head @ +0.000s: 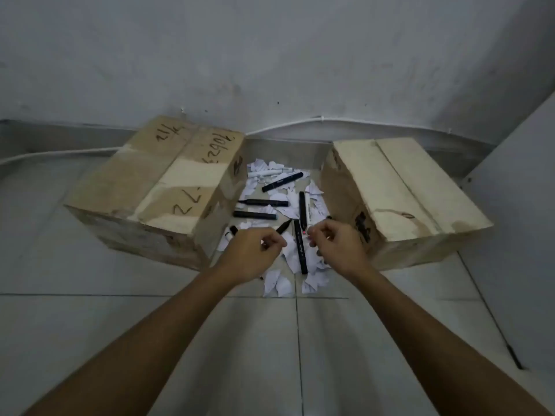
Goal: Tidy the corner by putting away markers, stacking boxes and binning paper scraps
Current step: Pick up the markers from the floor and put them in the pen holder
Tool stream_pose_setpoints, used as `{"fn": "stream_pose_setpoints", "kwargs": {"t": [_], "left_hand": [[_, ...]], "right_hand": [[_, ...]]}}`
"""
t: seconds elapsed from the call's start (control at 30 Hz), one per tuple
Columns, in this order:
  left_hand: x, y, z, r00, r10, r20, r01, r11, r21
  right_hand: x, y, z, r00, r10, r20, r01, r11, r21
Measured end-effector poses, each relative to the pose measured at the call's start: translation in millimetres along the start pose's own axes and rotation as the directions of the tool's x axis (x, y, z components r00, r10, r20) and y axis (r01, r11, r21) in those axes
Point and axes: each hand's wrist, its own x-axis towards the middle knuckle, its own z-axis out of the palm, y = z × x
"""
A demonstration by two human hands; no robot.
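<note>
Two closed cardboard boxes sit on the tiled floor by the far wall, the bigger scribbled one (156,187) on the left and the plainer one (399,196) well apart on the right. Between them lie torn white paper scraps (277,285) with black markers (301,250) strewn over them. Nearest, the left hand (252,253) and right hand (338,246) hover over that litter, fingers curled loosely in; whether either pinches anything I cannot tell.
</note>
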Motion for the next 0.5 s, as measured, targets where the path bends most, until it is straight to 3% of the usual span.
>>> {"fn": "stream_pose_setpoints", "kwargs": {"t": [0.07,0.2,0.5], "left_hand": [[0,-4,17,0.999,-0.052,-0.004,0.052,0.999,-0.015],[-5,-10,57,0.996,-0.079,-0.033,0.077,0.996,-0.053],[0,-25,91,0.963,-0.089,-0.253,0.103,0.994,0.044]], "right_hand": [[-4,15,-1,0.997,-0.073,-0.032,0.067,0.986,-0.152],[-8,47,4,0.986,-0.157,0.049,0.162,0.889,-0.429],[21,56,17,0.985,0.164,0.050,-0.088,0.734,-0.674]]}}
